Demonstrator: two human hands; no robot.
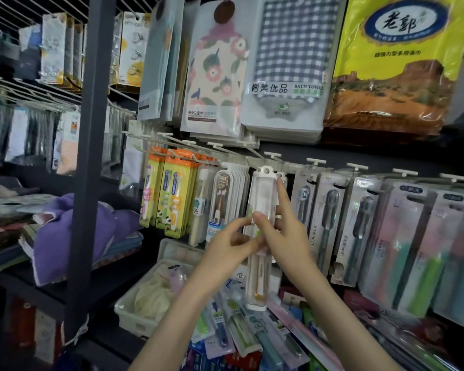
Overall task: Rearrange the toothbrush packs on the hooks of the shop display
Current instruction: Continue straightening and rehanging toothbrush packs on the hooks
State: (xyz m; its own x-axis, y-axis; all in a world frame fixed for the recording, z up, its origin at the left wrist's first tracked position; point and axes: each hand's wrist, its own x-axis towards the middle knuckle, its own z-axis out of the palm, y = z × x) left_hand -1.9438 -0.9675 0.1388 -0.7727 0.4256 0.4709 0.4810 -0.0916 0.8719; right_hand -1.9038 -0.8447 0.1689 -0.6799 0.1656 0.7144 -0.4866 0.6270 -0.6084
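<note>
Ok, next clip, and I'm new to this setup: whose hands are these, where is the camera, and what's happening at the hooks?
There is no machine here. A person works with bare hands, and the single picture comes from a wide-angle camera worn on the head, looking forward and down, so both forearms enter from below. The left hand and right hand together hold one clear toothbrush pack upright, with its hang hole up at the row of white hooks. I cannot tell whether it is threaded on. To its left hang yellow children's toothbrush packs, and to its right dark-brush packs. Bagged towels hang above. Loose packs lie heaped below, beside a white bin.
</note>
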